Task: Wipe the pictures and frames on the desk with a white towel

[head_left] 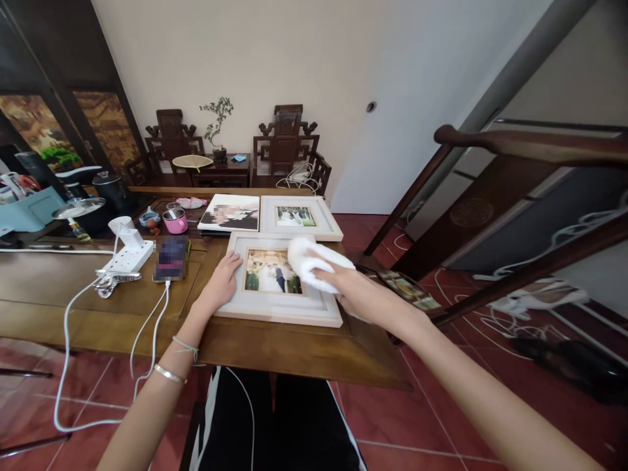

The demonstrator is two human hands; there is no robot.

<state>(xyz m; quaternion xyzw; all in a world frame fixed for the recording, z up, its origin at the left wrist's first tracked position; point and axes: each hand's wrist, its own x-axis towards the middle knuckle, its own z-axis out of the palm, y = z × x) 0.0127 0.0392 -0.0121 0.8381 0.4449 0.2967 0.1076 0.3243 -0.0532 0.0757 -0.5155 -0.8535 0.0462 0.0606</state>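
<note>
A white-framed picture (275,313) lies flat near the front edge of the wooden table (230,347). My right hand (341,278) is closed on a white cloth (314,261), which rests on the right part of this frame and hides some of it. At the frame's left edge lies my left hand (226,278), its fingers on the border, with nothing held. Just behind is a second white-framed picture (321,212), and left of that a photo panel or album (229,212) rests on a dark item.
To the left are a phone (171,258) on a white cable, a power strip (128,256), a pink cup (175,221), a kettle (110,193) and a blue bin (29,212). A wooden chair (471,209) stands at the right.
</note>
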